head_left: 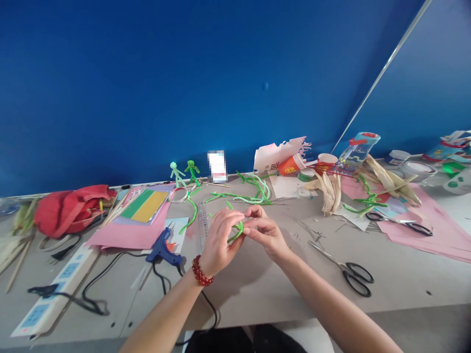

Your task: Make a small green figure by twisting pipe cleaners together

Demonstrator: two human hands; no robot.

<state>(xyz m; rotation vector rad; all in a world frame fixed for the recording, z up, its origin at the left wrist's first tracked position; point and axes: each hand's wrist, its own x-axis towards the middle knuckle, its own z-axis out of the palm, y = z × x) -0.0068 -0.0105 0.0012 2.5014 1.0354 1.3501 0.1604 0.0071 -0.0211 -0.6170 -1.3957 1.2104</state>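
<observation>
Both my hands meet over the middle of the grey table (257, 289). My left hand (218, 241), with a red bead bracelet at the wrist, curls its fingers round a green pipe cleaner (238, 230). My right hand (264, 229) pinches the other end of the same green pipe cleaner. The piece is bent into a loop between my fingertips. More green pipe cleaners (246, 196) lie just beyond my hands. A steel ruler (202, 220) lies under my left hand's far side.
A blue glue gun (162, 249) with its black cord lies left, by pink paper (128, 234), a power strip (55, 294) and a red bag (71, 208). Scissors (348, 269) lie right. Corn husks (329, 192), paper cups (294, 164) and two green stick figures (185, 172) stand farther back.
</observation>
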